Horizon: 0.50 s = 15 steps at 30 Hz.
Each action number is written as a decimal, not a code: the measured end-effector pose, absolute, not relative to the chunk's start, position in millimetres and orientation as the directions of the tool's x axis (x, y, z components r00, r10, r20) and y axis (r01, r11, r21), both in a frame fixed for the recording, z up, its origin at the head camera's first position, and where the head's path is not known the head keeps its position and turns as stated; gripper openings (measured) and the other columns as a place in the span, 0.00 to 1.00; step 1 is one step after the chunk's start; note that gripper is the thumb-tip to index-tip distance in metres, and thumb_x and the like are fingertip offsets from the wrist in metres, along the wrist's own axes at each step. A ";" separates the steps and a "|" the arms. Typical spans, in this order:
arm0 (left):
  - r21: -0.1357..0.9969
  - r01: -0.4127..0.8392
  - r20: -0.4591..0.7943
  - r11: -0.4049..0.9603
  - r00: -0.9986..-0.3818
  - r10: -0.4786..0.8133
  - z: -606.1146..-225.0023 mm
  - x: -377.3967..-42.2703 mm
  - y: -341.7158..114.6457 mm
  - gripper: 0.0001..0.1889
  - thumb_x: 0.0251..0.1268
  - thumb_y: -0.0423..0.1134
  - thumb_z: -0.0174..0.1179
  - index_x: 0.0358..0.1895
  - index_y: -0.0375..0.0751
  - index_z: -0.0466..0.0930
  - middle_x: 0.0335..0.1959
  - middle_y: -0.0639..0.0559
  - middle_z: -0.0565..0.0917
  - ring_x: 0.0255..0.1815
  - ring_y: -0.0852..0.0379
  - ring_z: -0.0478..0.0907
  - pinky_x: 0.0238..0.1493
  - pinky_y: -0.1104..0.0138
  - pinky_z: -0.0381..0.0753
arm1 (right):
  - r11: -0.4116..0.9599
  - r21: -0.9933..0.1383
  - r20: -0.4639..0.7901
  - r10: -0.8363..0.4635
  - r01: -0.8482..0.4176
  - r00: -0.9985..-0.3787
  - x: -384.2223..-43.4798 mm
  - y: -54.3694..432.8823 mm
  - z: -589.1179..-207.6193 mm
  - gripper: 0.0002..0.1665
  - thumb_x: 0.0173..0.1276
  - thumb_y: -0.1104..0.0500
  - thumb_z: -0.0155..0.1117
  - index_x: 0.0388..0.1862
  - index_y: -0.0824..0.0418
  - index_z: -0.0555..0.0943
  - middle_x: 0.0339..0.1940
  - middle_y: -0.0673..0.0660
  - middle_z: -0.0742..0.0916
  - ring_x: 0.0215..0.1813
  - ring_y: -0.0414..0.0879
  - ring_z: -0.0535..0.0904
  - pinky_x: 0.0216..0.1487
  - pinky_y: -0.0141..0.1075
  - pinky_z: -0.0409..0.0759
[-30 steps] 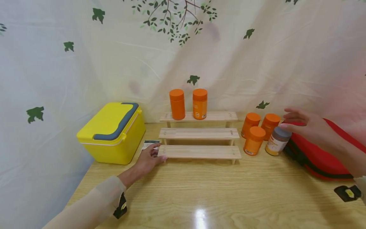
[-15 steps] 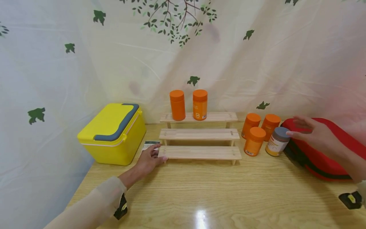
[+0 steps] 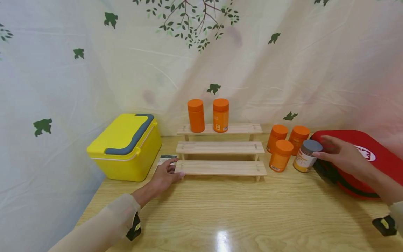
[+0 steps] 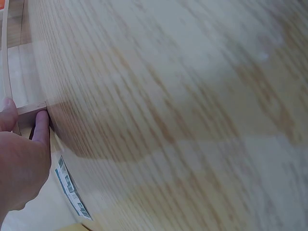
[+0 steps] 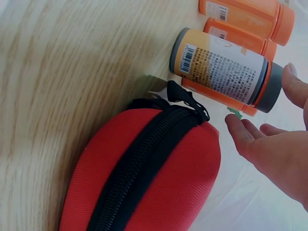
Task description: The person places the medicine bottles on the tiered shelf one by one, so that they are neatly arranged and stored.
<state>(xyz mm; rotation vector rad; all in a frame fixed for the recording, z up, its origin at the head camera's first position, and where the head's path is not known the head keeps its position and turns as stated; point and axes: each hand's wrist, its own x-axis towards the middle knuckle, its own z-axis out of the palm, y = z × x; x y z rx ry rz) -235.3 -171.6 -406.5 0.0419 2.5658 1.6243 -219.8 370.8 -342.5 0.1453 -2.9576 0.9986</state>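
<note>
Now | grey-lidded jar (image 3: 304,159) lid-up, long axis vertical | right hand (image 3: 343,157) spread, empty | left hand (image 3: 163,176) grips rack (image 3: 220,168)

White "B" on right-hand orange jar (image 3: 221,119), top shelf (image 3: 242,128). Grey-lidded jar (image 5: 221,67): barcode (image 5: 187,58), print too small. Red case (image 3: 385,164) emblem (image 3: 366,153) unreadable.

orange jars (image 3: 281,156) crowd the grey-lidded jar (image 3: 304,157) on its left, with the wooden shelf (image 3: 220,168) beyond, and the red case (image 3: 382,154) sits close on its right; the way in is free from above and across the tabletop (image 3: 245,210) in front.
</note>
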 end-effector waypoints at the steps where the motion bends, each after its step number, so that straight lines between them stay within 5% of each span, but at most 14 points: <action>1: 0.903 -0.032 -0.073 0.429 -0.994 0.081 -406.7 -235.5 -171.6 0.33 0.60 0.32 0.65 0.69 0.38 0.64 0.52 0.38 0.81 0.47 0.50 0.80 0.52 0.60 0.79 | 0.790 -0.607 0.039 -0.086 -0.092 -0.996 -219.9 370.6 -343.5 0.51 0.69 0.45 0.61 0.74 0.73 0.49 0.65 0.82 0.66 0.60 0.77 0.65 0.53 0.63 0.72; 15: 0.896 -0.046 -0.084 0.442 -0.994 0.066 -406.2 -235.3 -170.2 0.33 0.60 0.33 0.66 0.69 0.39 0.65 0.52 0.40 0.81 0.47 0.51 0.80 0.52 0.60 0.79 | 0.775 -0.624 0.039 -0.102 -0.104 -0.994 -223.0 364.5 -352.6 0.47 0.71 0.46 0.59 0.72 0.76 0.53 0.62 0.79 0.70 0.59 0.75 0.68 0.50 0.56 0.77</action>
